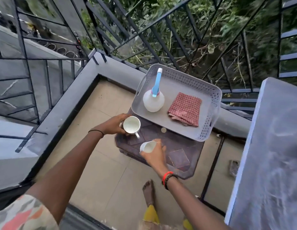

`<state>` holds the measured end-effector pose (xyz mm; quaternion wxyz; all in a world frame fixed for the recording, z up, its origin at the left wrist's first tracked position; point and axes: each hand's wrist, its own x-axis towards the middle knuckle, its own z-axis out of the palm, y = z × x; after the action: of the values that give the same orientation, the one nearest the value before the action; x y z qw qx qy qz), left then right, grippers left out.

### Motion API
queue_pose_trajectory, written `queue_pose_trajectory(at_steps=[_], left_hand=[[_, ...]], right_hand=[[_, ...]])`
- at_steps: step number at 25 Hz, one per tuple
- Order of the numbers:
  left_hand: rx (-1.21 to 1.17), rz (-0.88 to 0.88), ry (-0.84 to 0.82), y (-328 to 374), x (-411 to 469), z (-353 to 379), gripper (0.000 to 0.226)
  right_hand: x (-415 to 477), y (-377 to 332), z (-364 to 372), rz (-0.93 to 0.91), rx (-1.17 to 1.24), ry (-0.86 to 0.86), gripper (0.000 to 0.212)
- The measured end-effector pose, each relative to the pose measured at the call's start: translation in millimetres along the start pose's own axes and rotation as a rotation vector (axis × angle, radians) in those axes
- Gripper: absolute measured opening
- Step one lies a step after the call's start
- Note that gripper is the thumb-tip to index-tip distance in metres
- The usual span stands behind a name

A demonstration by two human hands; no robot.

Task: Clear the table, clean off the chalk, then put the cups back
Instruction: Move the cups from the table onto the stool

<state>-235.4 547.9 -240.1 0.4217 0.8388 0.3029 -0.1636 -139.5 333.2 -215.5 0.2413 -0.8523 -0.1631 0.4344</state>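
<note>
On a tiled balcony floor [101,146], inside a dark metal railing [111,19], stands a small dark brown tabletop [191,146]. A grey perforated tray [214,100] covers its far part and overhangs the far right edge. In the tray, a translucent white spray bottle [153,101] with a blue and white nozzle lies on the left with the nozzle pointing far. A folded red checked cloth [186,109] lies to the right of it, apart from the bottle. Any label on the bottle is too blurred to read.

The left hand [113,124] grips a white cup [132,125] at the left edge of the tabletop, just near the tray. Its fingers are curled round the cup's left side, the mouth faces up and the handle points near. Whether this cup rests on the surface or is lifted cannot be told. The right hand [155,155] holds a second white cup [147,146] at the near left edge. Its fingers are clamped over the cup's right side, and the cup is tilted with its mouth turned left.

Faint chalk lines [179,158] cross the bare tabletop and include a square outline at the near right; no letters can be made out. A small pale disc [163,129] lies just beside the tray's near rim. A bare foot [148,190] stands on the floor near the table.
</note>
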Motion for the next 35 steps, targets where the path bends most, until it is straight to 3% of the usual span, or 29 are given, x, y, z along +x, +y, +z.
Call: queue_pose_trajectory(at_steps=[8,12,14,18,26,31,35], left_hand=[[-0.083,0.055,-0.003,-8,8,-2,0.084],[-0.188,0.019,0.072,-12,0,2,0.070],[-0.241,-0.057,0.146,-14,-9,9,0.064],[-0.316,-0.142,0.288,-25,-24,30,0.058],[-0.450,-0.206,0.482,-29,-41,58,0.048],[-0.519,-0.354,0.889,-21,-65,53,0.030],[-0.527,-0.286,1.098,33,-76,51,0.027]], right_hand=[[-10,-7,42,-0.264,-0.239,0.005,0.071],[-6,-6,49,-0.335,-0.259,0.013,0.078],[-4,0,50,-0.360,-0.190,-0.031,0.076],[-2,9,44,-0.370,0.032,-0.075,0.047],[10,-6,49,-0.417,0.031,-0.042,0.049],[-2,-7,36,-0.400,-0.070,0.018,0.054],[-20,0,-2,-0.404,0.020,0.128,0.040]])
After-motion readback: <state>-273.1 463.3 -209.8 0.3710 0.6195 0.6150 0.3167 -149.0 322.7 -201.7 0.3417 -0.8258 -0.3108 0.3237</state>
